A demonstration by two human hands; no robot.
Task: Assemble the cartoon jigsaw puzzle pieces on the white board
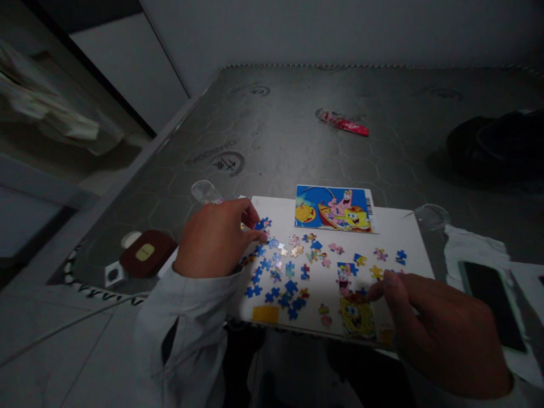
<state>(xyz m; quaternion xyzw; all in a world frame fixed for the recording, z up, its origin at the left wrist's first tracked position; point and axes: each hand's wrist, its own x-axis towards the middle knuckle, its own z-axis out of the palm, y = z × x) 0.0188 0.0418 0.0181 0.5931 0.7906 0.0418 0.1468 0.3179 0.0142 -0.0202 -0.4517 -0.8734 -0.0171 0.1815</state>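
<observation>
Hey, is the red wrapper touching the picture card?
Apart. The head view shows the red wrapper lying far up the table, with bare table surface between it and the picture card.

Blue, pink and yellow jigsaw pieces (289, 272) on a white board (382, 226); at twelve o'clock, a blue picture card (334, 208) with yellow SpongeBob and pink Patrick; beyond, a grey tabletop (272, 153) with hexagon pattern, a red-and-white wrapper (342, 123); pale grey sleeve (187, 323) at seven o'clock.

dim, underexposed scene; white puzzle board (408, 238) brightest; dark corners; wide-angle bending at edges; slight overall softness.
</observation>
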